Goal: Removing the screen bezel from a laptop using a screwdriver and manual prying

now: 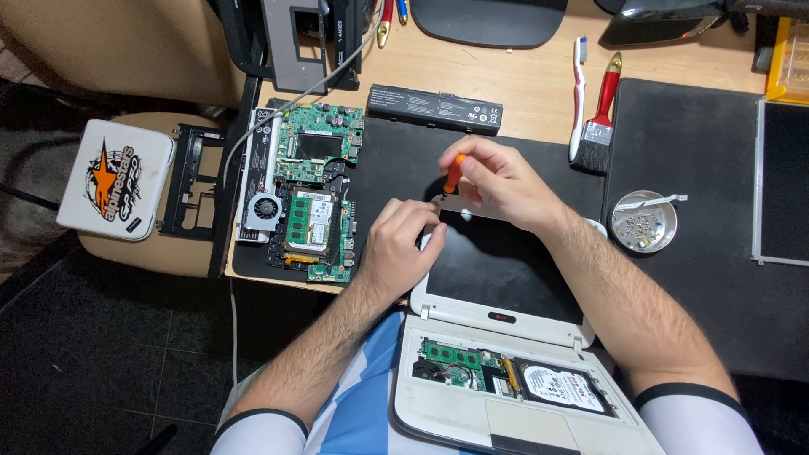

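While the left hand (pixel 403 244) steadies one white laptop (pixel 497 337), the right hand (pixel 497 181) clenches one orange screwdriver (pixel 453 173).

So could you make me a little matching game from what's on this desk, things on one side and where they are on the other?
Things:
1. screwdriver
2. paintbrush
3. battery
4. dish of screws

Places:
a. right of the white laptop's screen, on the black mat
b. in the right hand
c. at the desk's far side, above the green circuit board
d. beside a toothbrush

Pairs: 1-b, 2-d, 3-c, 4-a
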